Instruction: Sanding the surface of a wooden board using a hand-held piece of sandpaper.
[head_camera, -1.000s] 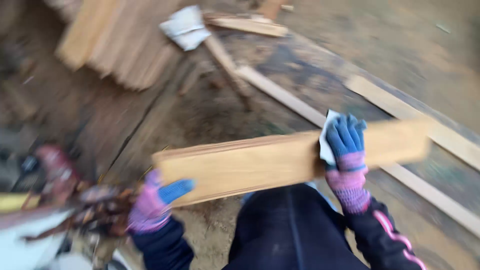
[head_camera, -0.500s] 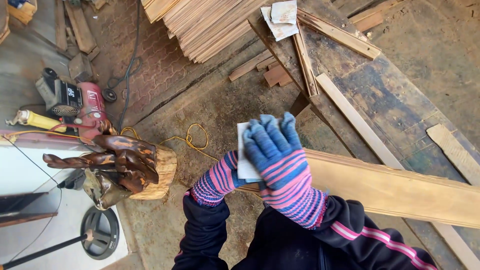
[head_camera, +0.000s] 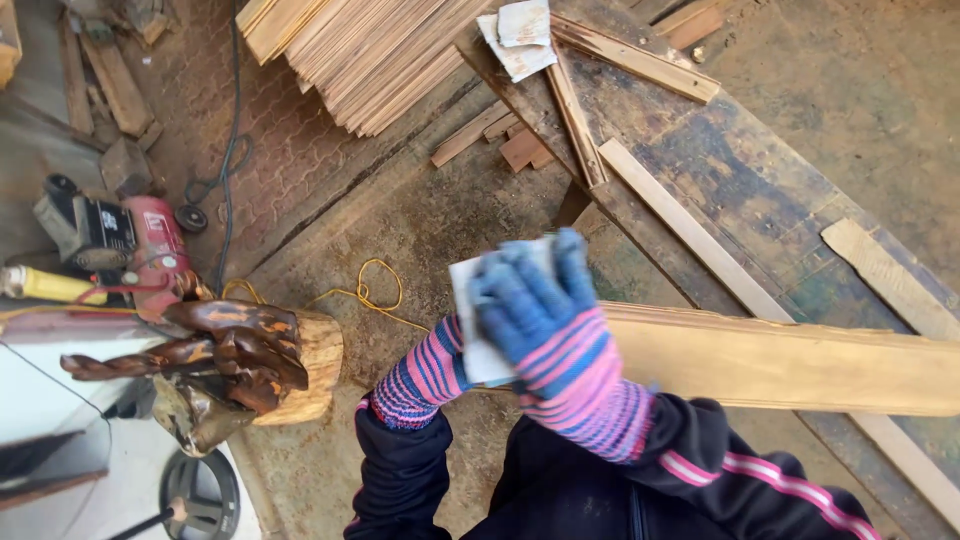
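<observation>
Right hand (head_camera: 545, 325) presses sandpaper (head_camera: 470, 300) onto plank (head_camera: 780, 360) end

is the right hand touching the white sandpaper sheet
Touching. The head view shows the right hand lying flat over the white sheet, which sits at the end of the wooden plank.

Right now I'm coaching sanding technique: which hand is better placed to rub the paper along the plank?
The right hand, probably. It lies on top of the sandpaper at the plank's near end. The left hand sits mostly hidden beneath it, seemingly steadying that end.
</observation>
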